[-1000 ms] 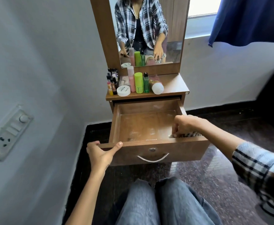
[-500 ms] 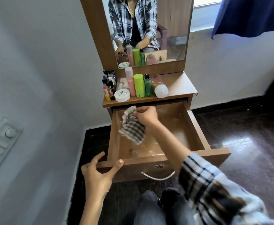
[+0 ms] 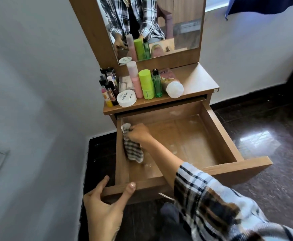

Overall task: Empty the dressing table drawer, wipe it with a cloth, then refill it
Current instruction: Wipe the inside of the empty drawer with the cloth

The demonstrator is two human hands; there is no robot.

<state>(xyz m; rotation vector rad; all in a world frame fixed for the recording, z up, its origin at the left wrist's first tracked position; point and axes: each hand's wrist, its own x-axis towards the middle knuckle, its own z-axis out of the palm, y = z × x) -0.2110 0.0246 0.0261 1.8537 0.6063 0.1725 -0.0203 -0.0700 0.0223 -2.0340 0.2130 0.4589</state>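
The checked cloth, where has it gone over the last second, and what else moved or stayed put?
The right hand carried the checked cloth from the drawer's front right corner, up across, and now presses it down into the back left corner. The left hand kept holding the drawer front; the bottles on the tabletop stayed where they were.

Matt wood drawer (image 3: 218, 134), checked woven cloth (image 3: 133, 151), glossy stone floor (image 3: 264, 145)

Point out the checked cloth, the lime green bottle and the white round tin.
checked cloth (image 3: 133, 151), head view, its hanging lower half
lime green bottle (image 3: 146, 84), head view, mid-body
white round tin (image 3: 126, 97), head view, lid top
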